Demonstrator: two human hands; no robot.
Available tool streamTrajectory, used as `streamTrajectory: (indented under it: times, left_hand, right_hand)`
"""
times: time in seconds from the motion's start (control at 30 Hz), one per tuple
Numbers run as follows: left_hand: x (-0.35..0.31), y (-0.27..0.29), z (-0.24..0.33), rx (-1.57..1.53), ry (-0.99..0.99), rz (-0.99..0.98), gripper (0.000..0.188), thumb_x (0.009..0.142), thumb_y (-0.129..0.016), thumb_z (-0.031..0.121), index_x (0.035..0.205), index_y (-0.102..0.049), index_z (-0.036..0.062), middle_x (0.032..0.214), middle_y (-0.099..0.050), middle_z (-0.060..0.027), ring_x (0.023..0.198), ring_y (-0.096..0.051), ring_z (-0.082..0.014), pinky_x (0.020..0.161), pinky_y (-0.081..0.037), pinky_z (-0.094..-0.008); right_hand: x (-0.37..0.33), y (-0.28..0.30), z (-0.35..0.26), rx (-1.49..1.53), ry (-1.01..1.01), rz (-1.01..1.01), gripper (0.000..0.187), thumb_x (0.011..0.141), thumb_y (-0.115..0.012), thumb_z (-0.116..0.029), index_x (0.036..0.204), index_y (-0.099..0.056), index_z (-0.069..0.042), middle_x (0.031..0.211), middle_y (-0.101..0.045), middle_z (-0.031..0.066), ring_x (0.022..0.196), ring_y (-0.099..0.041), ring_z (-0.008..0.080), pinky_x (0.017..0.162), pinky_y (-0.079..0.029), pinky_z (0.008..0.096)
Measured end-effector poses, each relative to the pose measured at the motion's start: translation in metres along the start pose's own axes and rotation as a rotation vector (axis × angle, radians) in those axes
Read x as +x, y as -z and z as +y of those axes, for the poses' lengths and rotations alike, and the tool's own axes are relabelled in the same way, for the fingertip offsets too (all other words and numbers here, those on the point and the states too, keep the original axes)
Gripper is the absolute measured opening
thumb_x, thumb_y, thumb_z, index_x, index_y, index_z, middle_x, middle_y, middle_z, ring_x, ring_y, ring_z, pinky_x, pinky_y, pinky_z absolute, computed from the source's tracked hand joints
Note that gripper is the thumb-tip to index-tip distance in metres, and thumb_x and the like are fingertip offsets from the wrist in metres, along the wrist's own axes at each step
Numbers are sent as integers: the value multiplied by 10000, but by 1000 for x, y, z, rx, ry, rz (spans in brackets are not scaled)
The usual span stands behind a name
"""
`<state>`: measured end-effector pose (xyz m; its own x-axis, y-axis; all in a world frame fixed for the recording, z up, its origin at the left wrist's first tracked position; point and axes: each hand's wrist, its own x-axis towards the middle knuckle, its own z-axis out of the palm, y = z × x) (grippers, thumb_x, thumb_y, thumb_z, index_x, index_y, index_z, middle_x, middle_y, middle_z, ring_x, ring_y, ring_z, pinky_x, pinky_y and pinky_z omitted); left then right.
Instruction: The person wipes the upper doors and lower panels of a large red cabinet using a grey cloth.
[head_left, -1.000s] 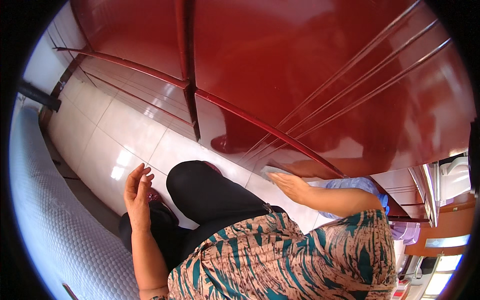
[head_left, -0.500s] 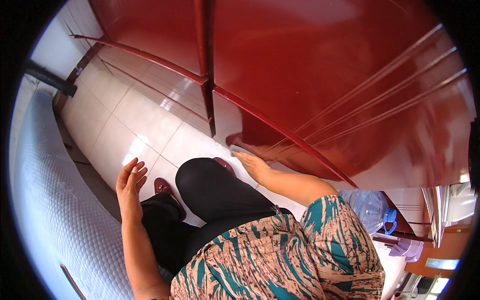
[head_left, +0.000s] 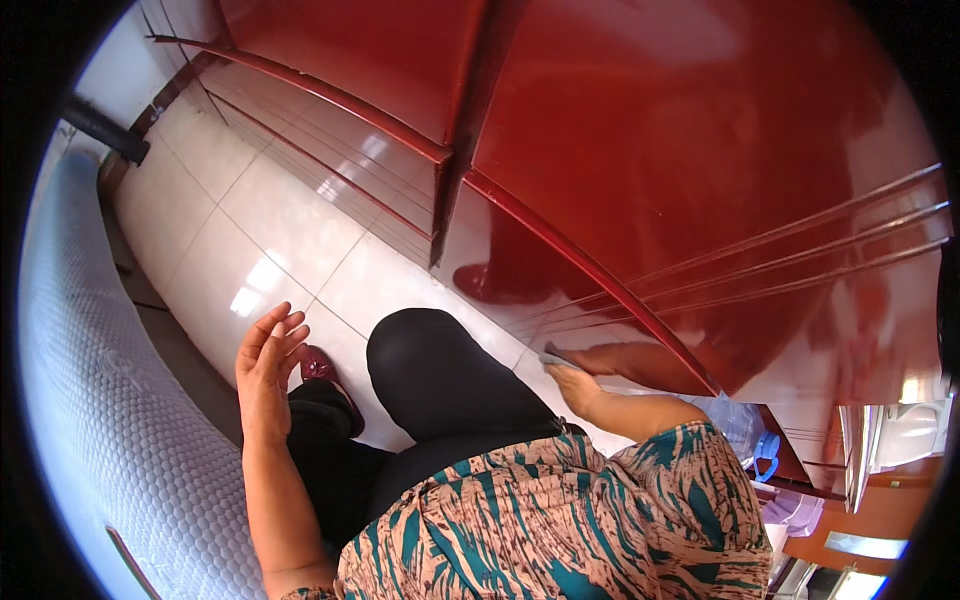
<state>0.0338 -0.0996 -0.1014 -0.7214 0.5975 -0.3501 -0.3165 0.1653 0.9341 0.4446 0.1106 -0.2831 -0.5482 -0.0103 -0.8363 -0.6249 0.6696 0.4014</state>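
Right of centre, the right hand [head_left: 576, 388] flattens a grey cloth [head_left: 556, 359] under close-set fingers against the red panel [head_left: 660, 170]; left of centre, the left hand [head_left: 267, 362] hangs empty, loosely curled. The gloss doesn't show what's done or left.

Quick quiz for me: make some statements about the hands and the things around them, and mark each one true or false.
1. The right hand holds a grey cloth. True.
2. The left hand holds a brush. False: it is empty, its fingers loosely bent.
3. The cabinet is white. False: it is glossy red.
4. A mattress lies to the person's left. True.
5. The trousers are green. False: they are black.
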Motion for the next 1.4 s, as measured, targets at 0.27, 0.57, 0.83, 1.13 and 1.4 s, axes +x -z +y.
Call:
streamTrajectory:
  times: [0.27,0.57,0.83,1.13,1.4]
  left_hand:
    - [-2,-8,-2,-18,58,44,309,949,-563,214,1205,-595,46,1100,-652,-81,978,-617,-136,835,-481,-258]
    - [-11,-11,2,-19,66,-36,304,946,-524,160,1215,-577,30,1130,-646,-88,1008,-609,-156,862,-442,-269]
    - [-12,-12,4,10,68,-61,316,945,-535,196,1221,-579,51,1148,-641,-81,1041,-598,-159,910,-423,-291]
    - [-14,-7,2,21,-113,-28,322,945,-553,201,1207,-583,17,1087,-636,-89,1012,-592,-172,857,-467,-289]
    - [-6,-2,1,13,-223,-12,348,946,-559,254,1233,-588,59,1119,-650,-71,1019,-607,-155,900,-453,-295]
  right_hand:
    - [110,87,129,329,-464,336,533,933,-360,-256,1376,-428,32,1528,-285,120,1432,-199,217,1159,-117,345]
    - [130,86,141,362,-507,379,548,941,-313,-241,1408,-364,41,1547,-230,130,1454,-122,215,1169,-73,336]
    - [61,50,80,215,-201,167,539,938,-337,-260,1387,-410,30,1534,-265,129,1440,-175,228,1166,-82,362]
    - [-49,11,12,494,-275,174,523,939,-353,-224,1381,-404,51,1538,-250,133,1442,-163,217,1164,-65,350]
    - [-109,77,88,446,-471,378,522,913,-397,-154,1393,-381,52,1539,-247,140,1426,-222,209,1150,-155,327]
